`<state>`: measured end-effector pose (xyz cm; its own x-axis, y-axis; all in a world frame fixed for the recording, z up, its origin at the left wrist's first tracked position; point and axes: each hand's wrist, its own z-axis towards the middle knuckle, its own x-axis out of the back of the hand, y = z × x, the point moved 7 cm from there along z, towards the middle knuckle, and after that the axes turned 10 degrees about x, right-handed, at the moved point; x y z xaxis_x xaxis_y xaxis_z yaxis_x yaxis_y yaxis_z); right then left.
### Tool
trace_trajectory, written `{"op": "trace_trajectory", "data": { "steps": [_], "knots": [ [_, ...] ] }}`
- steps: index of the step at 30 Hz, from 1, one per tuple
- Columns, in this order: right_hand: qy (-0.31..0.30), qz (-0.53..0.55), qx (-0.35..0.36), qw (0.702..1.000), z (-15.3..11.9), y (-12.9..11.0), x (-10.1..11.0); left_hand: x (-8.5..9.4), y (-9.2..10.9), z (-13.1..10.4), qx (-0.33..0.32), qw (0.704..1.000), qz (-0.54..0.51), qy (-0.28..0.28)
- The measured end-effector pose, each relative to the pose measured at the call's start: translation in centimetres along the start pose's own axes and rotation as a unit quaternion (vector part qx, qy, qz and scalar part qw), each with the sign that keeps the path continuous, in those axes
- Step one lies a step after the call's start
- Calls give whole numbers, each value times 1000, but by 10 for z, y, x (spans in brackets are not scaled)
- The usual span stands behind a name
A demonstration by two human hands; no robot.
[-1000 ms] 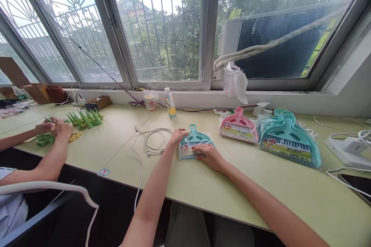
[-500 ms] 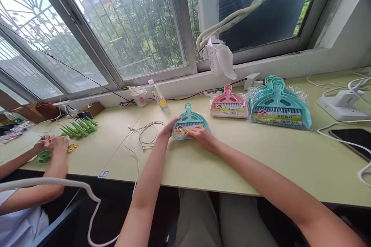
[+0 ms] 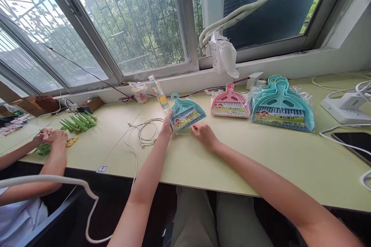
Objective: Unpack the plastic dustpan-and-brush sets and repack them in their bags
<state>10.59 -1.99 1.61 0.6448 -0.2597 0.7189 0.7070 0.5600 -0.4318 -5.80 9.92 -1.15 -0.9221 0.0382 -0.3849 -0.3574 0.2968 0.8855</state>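
Teal dustpan (image 3: 189,105) is located at the centre of the frame, turned so that its handle is directed to the upper left. A blue-bristled brush (image 3: 185,113) is seated in it, and a printed label (image 3: 185,120) is seen across the bristles; both are enclosed in clear wrap. The dustpan is gripped at its left edge by the left hand (image 3: 167,124). The right hand (image 3: 203,135) is held with bent fingers just beside the lower right edge; whether the wrap is touched or pinched by it cannot be told. Whether the dustpan is clear of the surface (image 3: 232,158) cannot be told either.

A bottle (image 3: 159,93) is placed just beyond the handle, and a coiled cable (image 3: 149,132) is laid to the left of the left hand. Right of centre, a wrapped pink dustpan (image 3: 231,99) is set down, with a wrapped teal stack (image 3: 281,102) beside it. A phone (image 3: 354,142) is noted at the right edge. At the far left, green pieces (image 3: 79,124) are laid near a co-worker's hands (image 3: 53,137).
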Motion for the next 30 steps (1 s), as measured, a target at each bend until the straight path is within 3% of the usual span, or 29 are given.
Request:
{"op": "trace_trajectory", "data": {
  "steps": [3,5,9,12,18,23,26,30],
  "knots": [
    [71,33,-110,991,-3,21,10,-8,0,-2,-20,1000,12,-15],
    [105,121,-175,971,-6,34,11,-8,1,-4,-27,1000,8,-12],
    [133,383,-268,874,-7,50,-2,-12,8,-10,-39,999,-15,-27],
    [174,453,-265,833,-3,53,0,-18,8,-15,-27,998,-10,-53],
    [284,399,-285,824,-10,62,17,-26,8,-19,-27,998,-2,-51],
    [286,457,-267,799,-7,58,10,-29,6,-22,-25,998,-2,-61],
    [270,526,-253,765,-5,54,-4,-28,5,-23,-27,997,20,-66],
    [281,553,-288,730,-11,61,-20,-31,2,-24,-13,994,54,-92]
  ]
}}
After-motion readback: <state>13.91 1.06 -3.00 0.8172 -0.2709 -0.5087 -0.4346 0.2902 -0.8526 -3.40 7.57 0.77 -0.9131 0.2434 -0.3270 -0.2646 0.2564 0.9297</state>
